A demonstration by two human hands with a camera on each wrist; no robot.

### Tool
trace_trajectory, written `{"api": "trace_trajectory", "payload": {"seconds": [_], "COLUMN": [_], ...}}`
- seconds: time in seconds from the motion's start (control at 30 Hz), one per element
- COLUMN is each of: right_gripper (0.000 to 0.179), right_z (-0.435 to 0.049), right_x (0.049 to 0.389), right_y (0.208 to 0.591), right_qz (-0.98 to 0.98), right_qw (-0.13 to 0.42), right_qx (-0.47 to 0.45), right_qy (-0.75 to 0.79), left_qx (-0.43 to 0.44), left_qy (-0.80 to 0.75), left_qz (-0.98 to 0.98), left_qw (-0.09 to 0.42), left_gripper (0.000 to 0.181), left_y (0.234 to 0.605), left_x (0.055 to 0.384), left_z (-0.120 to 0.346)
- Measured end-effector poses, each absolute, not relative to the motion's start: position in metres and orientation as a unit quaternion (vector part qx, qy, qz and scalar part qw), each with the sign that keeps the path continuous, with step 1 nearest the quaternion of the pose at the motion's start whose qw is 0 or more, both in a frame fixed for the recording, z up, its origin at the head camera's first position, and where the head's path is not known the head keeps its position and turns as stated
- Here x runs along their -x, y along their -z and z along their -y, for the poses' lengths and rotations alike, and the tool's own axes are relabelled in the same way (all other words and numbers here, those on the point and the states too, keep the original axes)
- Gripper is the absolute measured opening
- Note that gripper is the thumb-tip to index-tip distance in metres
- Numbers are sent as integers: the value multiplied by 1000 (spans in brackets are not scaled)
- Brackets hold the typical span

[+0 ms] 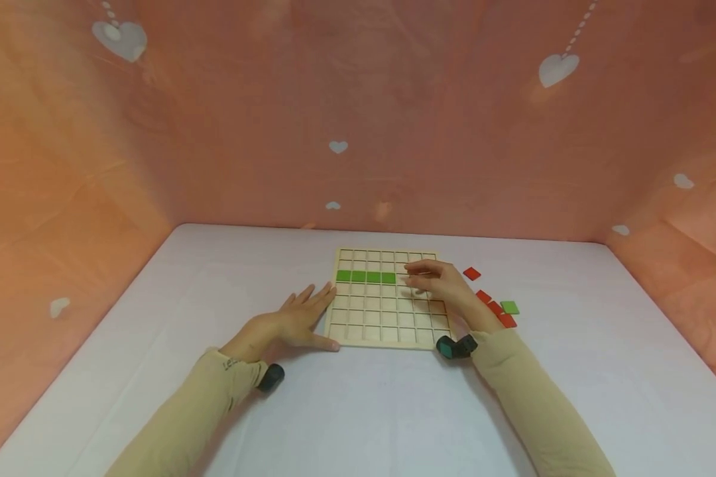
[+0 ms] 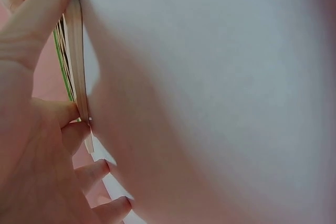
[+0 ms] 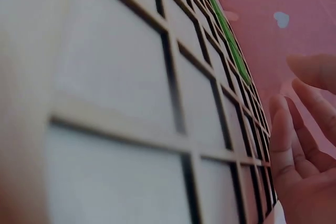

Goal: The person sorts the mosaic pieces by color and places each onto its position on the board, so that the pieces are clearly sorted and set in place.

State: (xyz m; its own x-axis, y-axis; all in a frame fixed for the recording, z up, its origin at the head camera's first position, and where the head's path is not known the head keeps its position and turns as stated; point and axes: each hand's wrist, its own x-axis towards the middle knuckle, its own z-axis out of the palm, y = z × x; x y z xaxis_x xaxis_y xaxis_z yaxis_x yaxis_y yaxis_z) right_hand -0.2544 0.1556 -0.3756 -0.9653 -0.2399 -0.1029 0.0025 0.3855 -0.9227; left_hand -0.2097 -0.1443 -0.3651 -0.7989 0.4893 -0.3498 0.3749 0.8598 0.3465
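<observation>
A square wooden grid board (image 1: 382, 317) lies on the table, with several green tiles (image 1: 366, 277) side by side in one row, starting at its left edge. My left hand (image 1: 301, 322) is spread flat beside the board. Its fingertips touch the left edge and its thumb lies by the near left corner; the left wrist view shows the fingers (image 2: 89, 174) along the board's side. Over the right part of the board is my right hand (image 1: 440, 283), just right of the green row. Its thumb and fingers (image 3: 282, 135) stand apart, with no tile visible between them.
Several red tiles (image 1: 496, 309) lie loose right of the board, one red tile (image 1: 472, 273) a little farther back. A single green tile (image 1: 510, 307) is beside them. Pink cloth walls (image 1: 394, 119) with heart shapes enclose the white table (image 1: 358, 411) at back and sides.
</observation>
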Motion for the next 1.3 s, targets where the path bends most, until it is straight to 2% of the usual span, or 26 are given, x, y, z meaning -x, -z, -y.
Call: {"api": "trace_trajectory", "payload": {"seconds": [0.93,1.3], "right_gripper": [44,48], "right_z": [-205,-226], "right_x": [241,233], "right_y": [372,367], "right_qz": [-853,-867], "right_qw": [76,90], "right_qx": [62,31], "right_qy": [513,488], "left_qx": [-231,-229], "left_qy": [-142,-143], "left_qz": [-937,-937], "left_qw": [220,223], "left_gripper": [107,108], "left_y": [364,363], "left_x": [210,209], "left_z": [143,143]}}
